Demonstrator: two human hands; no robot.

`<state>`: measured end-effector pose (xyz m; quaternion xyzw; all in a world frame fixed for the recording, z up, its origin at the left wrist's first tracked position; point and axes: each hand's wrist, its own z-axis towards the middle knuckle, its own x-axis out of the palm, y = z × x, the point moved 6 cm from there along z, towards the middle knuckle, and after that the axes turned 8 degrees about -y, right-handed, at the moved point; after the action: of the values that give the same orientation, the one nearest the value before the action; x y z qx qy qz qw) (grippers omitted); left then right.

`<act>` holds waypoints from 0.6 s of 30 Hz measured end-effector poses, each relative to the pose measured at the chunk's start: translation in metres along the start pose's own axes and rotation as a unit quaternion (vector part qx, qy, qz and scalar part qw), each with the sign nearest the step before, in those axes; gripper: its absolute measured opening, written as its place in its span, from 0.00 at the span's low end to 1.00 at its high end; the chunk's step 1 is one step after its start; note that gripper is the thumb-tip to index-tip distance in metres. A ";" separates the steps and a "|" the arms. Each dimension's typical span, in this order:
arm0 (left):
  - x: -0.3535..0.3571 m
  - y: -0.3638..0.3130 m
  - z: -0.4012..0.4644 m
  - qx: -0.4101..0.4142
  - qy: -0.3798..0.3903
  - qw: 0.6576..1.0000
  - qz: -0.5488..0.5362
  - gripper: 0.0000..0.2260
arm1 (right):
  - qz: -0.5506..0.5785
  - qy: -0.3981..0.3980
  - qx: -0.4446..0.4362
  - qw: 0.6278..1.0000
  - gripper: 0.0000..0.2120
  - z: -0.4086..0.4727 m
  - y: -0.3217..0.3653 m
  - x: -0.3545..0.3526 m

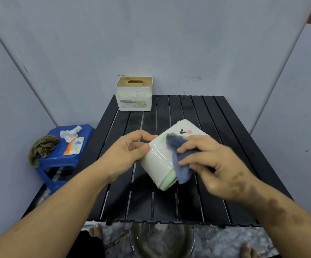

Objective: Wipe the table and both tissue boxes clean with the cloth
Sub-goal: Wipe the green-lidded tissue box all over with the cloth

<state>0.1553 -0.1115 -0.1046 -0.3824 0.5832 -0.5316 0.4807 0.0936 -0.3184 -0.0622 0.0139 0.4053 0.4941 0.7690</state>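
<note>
Mid-task: left hand [130, 148] grips cartoon tissue box [162, 155], right hand [212, 164] fingers pinch cloth [179, 155] wiping it; wooden-lid box [134, 95] looks pending, desk [169, 202] unclear.

This looks like a makeshift home corner screened off for recording, not a fitted room: plain grey panels [151, 43] stand beyond and to either side of the hands [128, 149], closing in a black slatted folding table [234, 127]. Left of the hands, a blue plastic stool [58, 161] carries a crumpled tissue [70, 134], a wipes packet [74, 146] and a rag [42, 148]. Below the hands, bare feet [96, 232] and a glass bowl [162, 241] rest on a speckled stone floor [231, 239].
</note>
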 end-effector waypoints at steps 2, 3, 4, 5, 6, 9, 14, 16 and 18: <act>0.002 -0.003 -0.001 0.006 0.010 1.000 0.019 0.09 | -0.020 -0.061 0.081 0.995 0.13 0.002 -0.028 -0.021; 0.003 -0.004 -0.001 0.008 0.012 1.000 0.027 0.11 | -0.040 -0.087 0.112 0.989 0.13 0.003 -0.035 -0.029; 0.004 -0.005 -0.002 0.010 0.015 0.999 0.035 0.12 | -0.058 -0.102 0.120 0.986 0.13 0.003 -0.034 -0.030; 0.004 -0.006 -0.003 0.011 0.018 0.999 0.035 0.13 | -0.069 -0.105 0.106 0.986 0.13 0.005 -0.026 -0.025; 0.005 -0.007 -0.004 0.014 0.023 0.999 0.034 0.13 | -0.068 -0.094 0.079 0.990 0.13 0.006 -0.013 -0.015; 0.006 -0.008 -0.008 0.021 0.049 0.998 0.024 0.09 | -0.031 -0.029 -0.001 0.999 0.12 0.006 0.011 0.001; 0.007 -0.012 -0.006 0.037 0.059 0.997 0.036 0.12 | -0.083 -0.142 0.149 0.975 0.10 0.007 -0.038 -0.029; 0.007 -0.013 -0.007 0.039 0.061 0.997 0.032 0.12 | -0.079 -0.124 0.091 0.985 0.11 0.013 -0.011 -0.009; 0.008 -0.012 -0.008 0.045 0.071 0.996 0.038 0.11 | -0.035 -0.048 0.000 0.998 0.13 0.015 0.022 0.013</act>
<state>0.1451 -0.1185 -0.0938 -0.2992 0.6053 -0.5647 0.4746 0.0892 -0.2914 -0.0508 0.0230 0.3683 0.4653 0.8045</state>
